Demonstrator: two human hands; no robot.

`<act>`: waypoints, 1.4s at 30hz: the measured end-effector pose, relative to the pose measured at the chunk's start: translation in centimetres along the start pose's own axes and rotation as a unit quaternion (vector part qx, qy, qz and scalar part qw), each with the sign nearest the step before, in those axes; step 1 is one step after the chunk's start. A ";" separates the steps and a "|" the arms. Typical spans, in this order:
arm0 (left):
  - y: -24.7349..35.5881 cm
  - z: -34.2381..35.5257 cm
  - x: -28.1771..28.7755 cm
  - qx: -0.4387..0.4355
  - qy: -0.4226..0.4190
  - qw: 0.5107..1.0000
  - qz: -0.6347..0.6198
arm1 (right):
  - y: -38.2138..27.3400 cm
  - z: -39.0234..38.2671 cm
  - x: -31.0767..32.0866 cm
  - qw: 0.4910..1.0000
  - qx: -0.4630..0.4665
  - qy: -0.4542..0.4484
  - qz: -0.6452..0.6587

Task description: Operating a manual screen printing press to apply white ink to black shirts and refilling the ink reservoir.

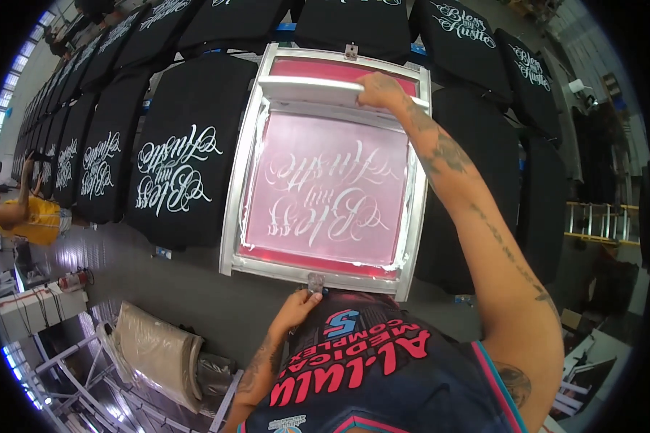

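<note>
In front of me a screen printing frame (pixel 235 180) with silver metal sides holds a pink mesh (pixel 296 144) with white script lettering in its middle. White ink is smeared along the mesh's borders. Near the frame's far end, my right hand (pixel 383 92) is closed round the right part of a long, pale squeegee (pixel 307 88), which spans the screen from side to side. My left hand (pixel 296 309) is at the middle of the near edge, its fingers closed on a small metal bracket (pixel 315 280) fixed there.
Black shirts with white script lie on boards to the left (pixel 173 159) and far right (pixel 462 29). Plain black fabric (pixel 473 187) covers boards right of the frame. A person in a yellow shirt (pixel 32 216) is at left. Plastic-wrapped brown material (pixel 159 353) lies lower left; a yellow ladder (pixel 603 222) lies right.
</note>
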State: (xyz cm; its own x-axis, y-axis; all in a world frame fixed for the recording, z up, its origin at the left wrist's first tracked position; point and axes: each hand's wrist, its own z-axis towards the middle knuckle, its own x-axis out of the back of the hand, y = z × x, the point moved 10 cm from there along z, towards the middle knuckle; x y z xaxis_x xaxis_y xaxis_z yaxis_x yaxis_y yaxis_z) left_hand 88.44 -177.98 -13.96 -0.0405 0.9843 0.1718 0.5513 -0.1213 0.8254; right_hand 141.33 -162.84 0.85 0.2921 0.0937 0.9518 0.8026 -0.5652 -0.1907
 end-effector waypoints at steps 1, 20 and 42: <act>0.2 -0.5 0.7 0.019 0.077 0.996 -0.028 | 0.0 0.4 0.1 0.999 -0.018 -0.034 -0.004; 1.0 0.5 1.8 0.000 0.059 0.998 -0.011 | -18.6 -32.7 -12.1 0.997 0.023 0.074 -0.012; 19.4 5.5 24.1 -0.275 0.433 0.748 0.422 | -8.4 -15.6 -9.8 0.943 0.042 0.307 -0.119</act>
State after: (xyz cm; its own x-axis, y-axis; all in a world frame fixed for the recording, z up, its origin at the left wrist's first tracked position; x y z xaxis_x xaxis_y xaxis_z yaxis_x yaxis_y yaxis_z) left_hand 102.77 -155.87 3.23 -0.5269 0.1055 0.8433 0.2688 -0.9206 0.2831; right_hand 123.64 -171.81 -3.15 -0.2374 -0.2972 0.9248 0.8533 -0.5188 0.0523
